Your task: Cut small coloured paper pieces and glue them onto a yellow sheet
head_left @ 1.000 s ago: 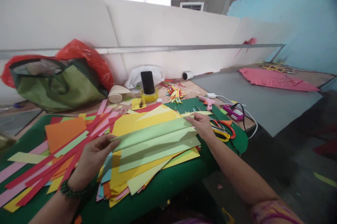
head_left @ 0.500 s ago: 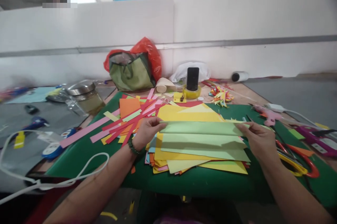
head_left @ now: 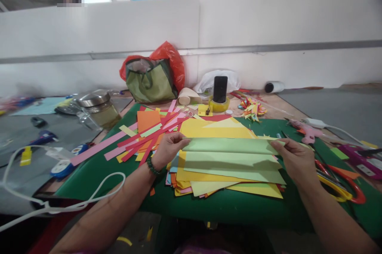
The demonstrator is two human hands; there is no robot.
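Observation:
My left hand (head_left: 168, 148) pinches the left end of a folded light green paper sheet (head_left: 229, 146). The sheet's right end is pinched by my right hand (head_left: 294, 158). I hold the sheet flat just above a pile of yellow, green and orange sheets (head_left: 215, 174) lying on a green mat (head_left: 89, 170). A dark bead bracelet sits on my left wrist. To the left of the pile lie red and pink paper strips (head_left: 140, 138).
Red and yellow scissors (head_left: 343, 184) lie right of my right hand. A pink glue gun (head_left: 306, 130), a phone on a tape roll (head_left: 220, 95), a green bag (head_left: 149, 79), a glass jar (head_left: 98, 109) and a white cable (head_left: 59, 202) surround the mat.
The view swung left a second ago and now looks squarely at the pile. Both hands keep hold of the green sheet; in the last half second almost nothing moved.

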